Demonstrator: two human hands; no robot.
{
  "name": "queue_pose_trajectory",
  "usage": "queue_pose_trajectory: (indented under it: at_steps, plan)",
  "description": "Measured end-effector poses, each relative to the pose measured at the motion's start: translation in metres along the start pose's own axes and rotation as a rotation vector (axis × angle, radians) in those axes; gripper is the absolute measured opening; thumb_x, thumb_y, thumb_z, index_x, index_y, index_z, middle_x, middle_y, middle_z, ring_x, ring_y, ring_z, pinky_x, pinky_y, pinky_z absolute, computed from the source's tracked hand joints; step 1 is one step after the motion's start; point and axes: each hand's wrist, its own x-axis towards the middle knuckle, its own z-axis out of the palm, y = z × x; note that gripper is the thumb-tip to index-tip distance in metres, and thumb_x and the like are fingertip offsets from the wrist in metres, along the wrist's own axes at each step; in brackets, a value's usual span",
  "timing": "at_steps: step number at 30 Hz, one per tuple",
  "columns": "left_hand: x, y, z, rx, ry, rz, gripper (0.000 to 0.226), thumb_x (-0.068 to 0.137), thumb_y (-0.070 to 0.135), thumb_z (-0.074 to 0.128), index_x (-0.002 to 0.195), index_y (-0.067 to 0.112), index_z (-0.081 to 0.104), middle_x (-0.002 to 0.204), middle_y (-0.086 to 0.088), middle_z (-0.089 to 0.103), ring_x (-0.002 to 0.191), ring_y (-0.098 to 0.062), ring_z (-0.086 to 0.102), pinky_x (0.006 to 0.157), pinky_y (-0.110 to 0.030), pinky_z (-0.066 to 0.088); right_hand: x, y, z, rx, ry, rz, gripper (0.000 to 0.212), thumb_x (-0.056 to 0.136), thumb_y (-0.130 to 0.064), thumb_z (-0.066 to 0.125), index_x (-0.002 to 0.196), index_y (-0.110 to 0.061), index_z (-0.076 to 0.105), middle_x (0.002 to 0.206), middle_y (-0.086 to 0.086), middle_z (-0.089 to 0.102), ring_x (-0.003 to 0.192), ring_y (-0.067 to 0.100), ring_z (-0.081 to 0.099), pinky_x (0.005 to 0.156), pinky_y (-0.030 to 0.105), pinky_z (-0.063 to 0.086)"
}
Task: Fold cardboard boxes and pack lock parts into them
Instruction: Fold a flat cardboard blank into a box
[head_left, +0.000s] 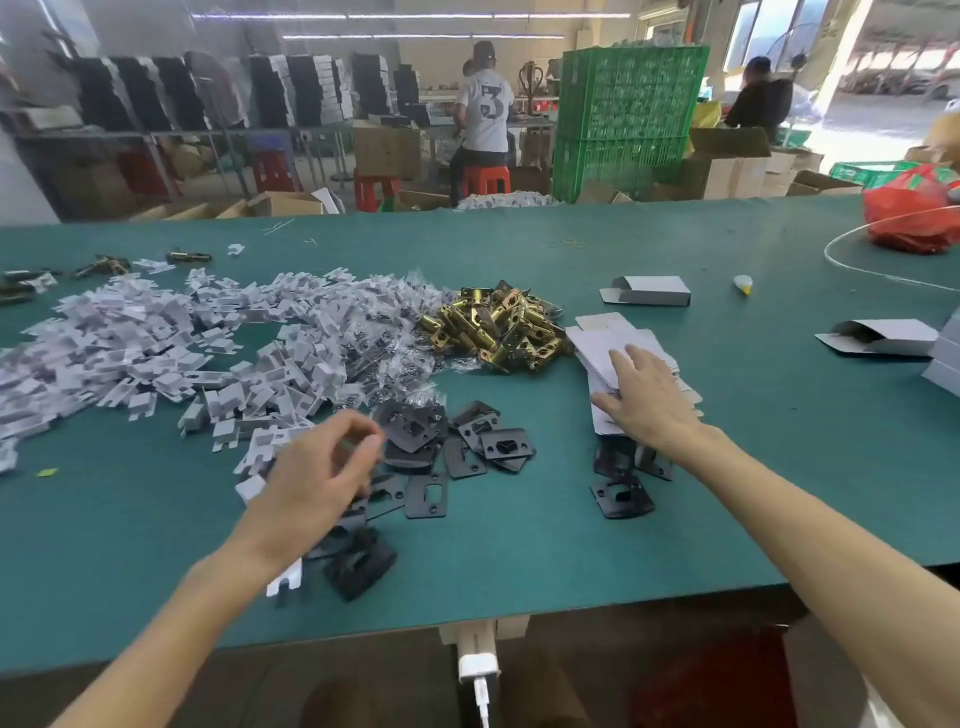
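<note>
My left hand (317, 467) is blurry, fingers curled over the black plates (506, 447); I cannot tell if it holds one. My right hand (649, 400) lies flat on the flat white boxes (597, 343). A far shirt (485, 111) says 3.

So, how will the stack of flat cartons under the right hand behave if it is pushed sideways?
The cartons lie fanned out, so they would probably slide apart. They look like thin sheets, likely light and bendable. The flat right hand on top should help steady them.
</note>
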Motion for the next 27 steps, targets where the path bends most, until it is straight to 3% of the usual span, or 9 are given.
queue_pose_trajectory:
  at_steps: [3,6,10,14,16,18,20,23,27]
  plan:
    - [0.025,0.010,0.037,-0.166,0.024,-0.018,0.010,0.106,0.014,0.054,0.103,0.022,0.061,0.094,-0.005,0.069,0.071,-0.012,0.070,0.065,-0.023,0.058,0.002,-0.001,0.006,-0.083,0.080,0.004,0.026,0.101,-0.028,0.054,0.109,-0.003,0.057,0.127,0.019,0.059,0.119,0.039,0.051,0.107,0.047,0.036]
    - [0.032,0.013,0.074,-0.300,0.017,-0.069,0.012,0.107,0.012,0.052,0.105,0.019,0.061,0.096,-0.008,0.070,0.070,-0.017,0.071,0.059,-0.024,0.054,-0.005,0.002,0.007,-0.001,0.153,-0.009,0.023,0.102,-0.024,0.055,0.093,-0.004,0.057,0.113,0.019,0.066,0.107,0.039,0.055,0.087,0.044,0.041]
    - [0.033,0.015,0.094,-0.401,-0.001,-0.102,0.011,0.108,0.012,0.052,0.108,0.013,0.063,0.097,-0.010,0.071,0.073,-0.026,0.073,0.062,-0.033,0.058,-0.009,0.008,-0.002,0.148,0.269,0.042,0.031,0.107,-0.025,0.043,0.102,-0.004,0.065,0.097,0.020,0.067,0.086,0.040,0.057,0.071,0.043,0.047]
    - [0.038,0.016,0.096,-0.574,0.005,-0.154,0.013,0.108,0.008,0.051,0.113,0.004,0.062,0.104,-0.019,0.071,0.079,-0.029,0.075,0.072,-0.041,0.064,-0.022,0.005,-0.023,0.472,0.618,0.036,0.028,0.107,-0.021,0.046,0.102,-0.005,0.068,0.082,0.016,0.068,0.073,0.036,0.056,0.068,0.039,0.041]
    - [0.041,0.014,0.096,-0.688,-0.017,-0.180,0.018,0.108,0.012,0.053,0.120,0.003,0.063,0.112,-0.019,0.073,0.091,-0.031,0.077,0.080,-0.042,0.065,-0.030,-0.003,-0.032,0.771,0.736,0.096,0.025,0.104,-0.020,0.051,0.092,-0.010,0.070,0.076,0.005,0.065,0.071,0.023,0.054,0.066,0.032,0.039]
    - [0.044,0.015,0.096,-0.906,-0.066,-0.224,0.029,0.105,0.019,0.059,0.128,0.001,0.060,0.122,-0.017,0.073,0.107,-0.033,0.075,0.089,-0.039,0.063,-0.042,-0.019,-0.030,1.151,0.629,0.209,0.025,0.100,-0.020,0.055,0.081,-0.015,0.070,0.074,-0.002,0.062,0.070,0.011,0.052,0.063,0.027,0.044]
    - [0.047,0.016,0.097,-1.191,-0.109,-0.283,0.043,0.100,0.025,0.067,0.134,-0.001,0.058,0.133,-0.019,0.068,0.121,-0.033,0.069,0.099,-0.039,0.059,-0.055,-0.034,-0.015,1.385,0.396,0.288,0.023,0.099,-0.017,0.057,0.084,-0.010,0.073,0.079,0.001,0.066,0.073,0.016,0.057,0.064,0.033,0.047]
    - [0.048,0.016,0.100,-1.378,-0.138,-0.306,0.057,0.098,0.038,0.066,0.143,0.004,0.055,0.141,-0.016,0.064,0.130,-0.029,0.063,0.108,-0.041,0.053,-0.075,-0.056,0.016,1.586,0.106,0.319,0.021,0.101,-0.014,0.057,0.093,-0.009,0.076,0.087,0.004,0.077,0.075,0.016,0.070,0.064,0.029,0.055]
    - [0.048,0.013,0.104,-1.507,-0.070,-0.386,0.070,0.088,0.047,0.072,0.145,0.010,0.055,0.144,-0.012,0.063,0.130,-0.027,0.062,0.111,-0.044,0.049,-0.092,-0.075,0.048,1.658,-0.068,0.258,0.023,0.102,-0.010,0.055,0.096,-0.008,0.077,0.102,0.013,0.078,0.084,0.018,0.073,0.069,0.027,0.060]
